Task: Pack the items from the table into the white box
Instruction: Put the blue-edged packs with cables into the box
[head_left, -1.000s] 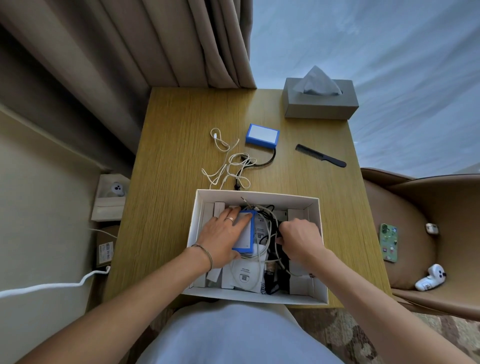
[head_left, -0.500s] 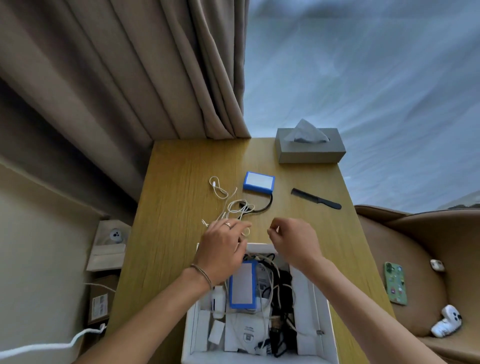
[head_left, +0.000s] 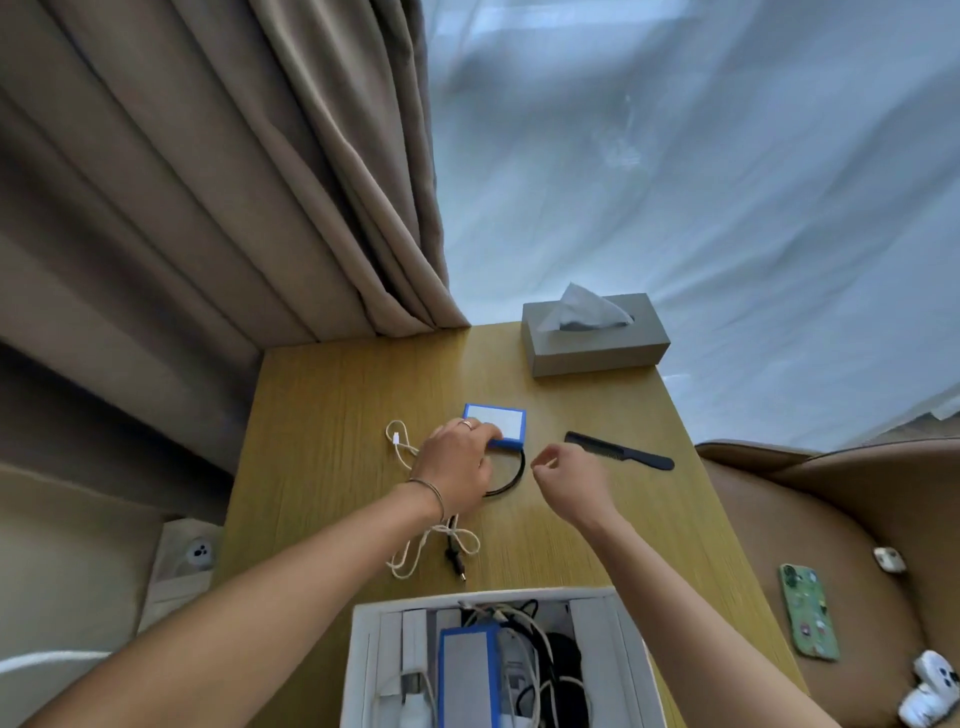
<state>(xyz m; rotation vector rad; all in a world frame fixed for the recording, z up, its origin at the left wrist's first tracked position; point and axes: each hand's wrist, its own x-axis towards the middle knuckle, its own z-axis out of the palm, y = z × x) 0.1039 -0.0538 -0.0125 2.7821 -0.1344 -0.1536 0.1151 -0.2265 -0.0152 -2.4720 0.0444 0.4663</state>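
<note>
The white box (head_left: 365, 660) sits at the table's near edge, holding a blue-edged power bank (head_left: 467, 670), cables and small white items. Farther back on the wooden table (head_left: 332, 395) lies a second blue-edged power bank (head_left: 501, 423) with a black cable (head_left: 511, 480) curving from it. My left hand (head_left: 457, 465) reaches over a tangled white cable (head_left: 415, 553), and its fingers curl over the near-left corner of that second power bank. My right hand (head_left: 566, 475) hovers loosely curled and holds nothing, between the black cable and a black comb (head_left: 618, 451).
A grey tissue box (head_left: 592, 343) stands at the table's far right corner. Curtains hang behind the table. A brown chair (head_left: 831, 519) on the right carries a green phone (head_left: 808, 618) and small white gadgets (head_left: 930, 688).
Both hands left the white box and moved forward across the table. My left hand went past the white cable to the far power bank; the view tilted up.
</note>
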